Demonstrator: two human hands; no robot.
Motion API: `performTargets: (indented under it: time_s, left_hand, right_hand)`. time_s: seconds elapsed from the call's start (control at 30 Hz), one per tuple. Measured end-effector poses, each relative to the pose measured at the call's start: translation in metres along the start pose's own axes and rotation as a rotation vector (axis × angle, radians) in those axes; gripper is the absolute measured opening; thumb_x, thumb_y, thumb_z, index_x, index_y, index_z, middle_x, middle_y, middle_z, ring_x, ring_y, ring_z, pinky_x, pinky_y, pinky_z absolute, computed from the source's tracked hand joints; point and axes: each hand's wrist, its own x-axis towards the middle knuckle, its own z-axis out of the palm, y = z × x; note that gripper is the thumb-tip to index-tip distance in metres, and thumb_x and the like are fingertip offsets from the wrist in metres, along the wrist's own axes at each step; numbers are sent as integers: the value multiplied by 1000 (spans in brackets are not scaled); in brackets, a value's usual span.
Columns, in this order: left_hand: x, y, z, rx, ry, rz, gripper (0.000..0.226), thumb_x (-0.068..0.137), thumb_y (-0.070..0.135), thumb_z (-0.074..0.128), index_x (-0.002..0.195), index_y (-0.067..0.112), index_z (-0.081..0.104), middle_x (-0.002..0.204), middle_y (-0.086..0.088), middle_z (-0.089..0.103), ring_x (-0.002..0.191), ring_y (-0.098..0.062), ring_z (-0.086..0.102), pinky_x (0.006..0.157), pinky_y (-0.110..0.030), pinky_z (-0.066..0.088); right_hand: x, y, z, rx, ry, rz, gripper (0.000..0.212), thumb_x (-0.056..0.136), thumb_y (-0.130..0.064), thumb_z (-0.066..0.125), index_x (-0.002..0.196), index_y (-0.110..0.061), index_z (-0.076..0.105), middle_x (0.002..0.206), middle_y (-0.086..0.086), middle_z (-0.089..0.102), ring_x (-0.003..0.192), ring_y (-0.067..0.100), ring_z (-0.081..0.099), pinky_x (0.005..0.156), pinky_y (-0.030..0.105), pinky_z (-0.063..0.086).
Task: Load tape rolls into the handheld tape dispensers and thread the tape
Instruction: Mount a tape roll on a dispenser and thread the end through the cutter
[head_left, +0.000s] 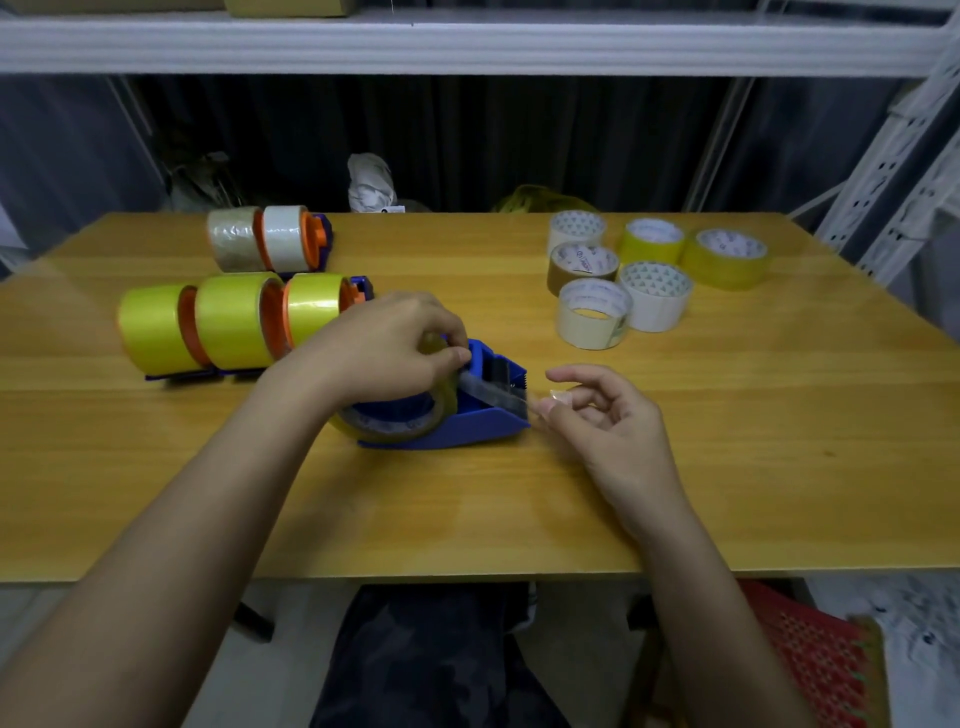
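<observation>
five dispensers (228, 306) loaded at 10 o'clock; six rolls (649, 270) remain at 1 o'clock. left grip (384, 348) pinches the dispenser (457, 415); right grip (597, 410) pinches the tape end (558, 399).

There is 1 view, from a camera worn on the person's head. It faces forward and tilts down over the wooden tabletop (675, 467), close enough that both forearms enter from the bottom edge and fill much of the near part. The near tabletop edge crosses low in the picture, with the person's lap below it. The far edge lies about a third of the way down, with a dark curtain (467, 140) beyond. A white shelf (415, 47) spans the top. Wide-angle bending shows near the borders.
</observation>
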Motion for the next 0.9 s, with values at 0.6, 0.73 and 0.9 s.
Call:
performTargets:
  time_s: [0.6,0.73,0.9]
  left_hand:
    - [-6,2,-8,-27,-54,102,14,91,39,54,79,47,55,121,17,51,122,-7,37,106,-51,30]
    - [-7,2,-10,-2,-84,95,12,89,42,56,80,49,54,125,17,49,123,-6,34,107,-48,28]
    - [-5,2,-8,23,-95,95,9,90,40,56,84,47,59,127,17,47,123,-5,32,106,-44,29]
  right_hand:
    - [-6,-1,10,20,67,-7,19,86,0,66,93,-17,64,80,18,62,77,22,62,66,18,52]
    - [-5,-3,9,26,59,12,20,84,2,67,94,-15,64,75,14,60,76,21,62,66,17,52]
    - [-1,-3,8,-13,66,20,21,84,1,67,92,-17,63,73,11,57,73,20,65,67,16,53]
